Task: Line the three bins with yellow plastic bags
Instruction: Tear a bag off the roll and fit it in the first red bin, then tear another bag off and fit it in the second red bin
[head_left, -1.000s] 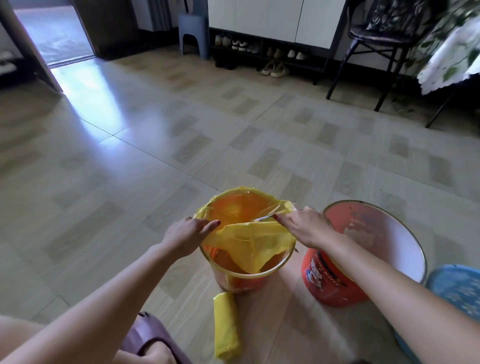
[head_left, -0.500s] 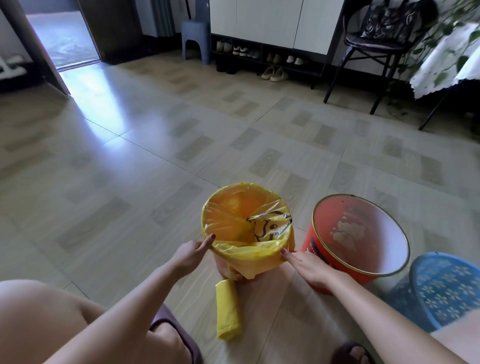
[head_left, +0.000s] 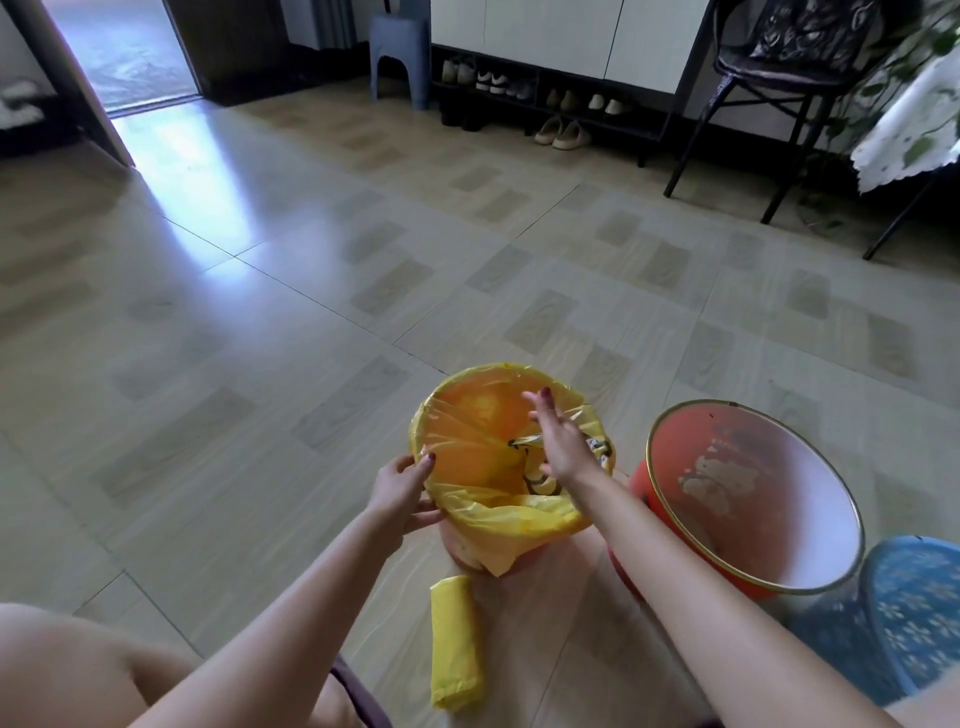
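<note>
I see the round orange plastic bin (head_left: 467, 551) on the tiled floor (head_left: 260, 312), its rim wrapped by a thin yellow plastic bag (head_left: 498, 514) that sags into the mouth. My left hand (head_left: 400, 491) grips the bag at the near-left rim; my right hand (head_left: 558, 441) hovers over the opening, fingers spread. Just right stands an unlined red bin (head_left: 753, 499), a blue patterned bin (head_left: 914, 613) beyond it. A yellow bag roll (head_left: 454, 642) lies nearer me.

We see daylight from the doorway (head_left: 140, 52) glaring across the floor (head_left: 208, 171) beside it; edges bow, and the right hand (head_left: 558, 441) blurs.
</note>
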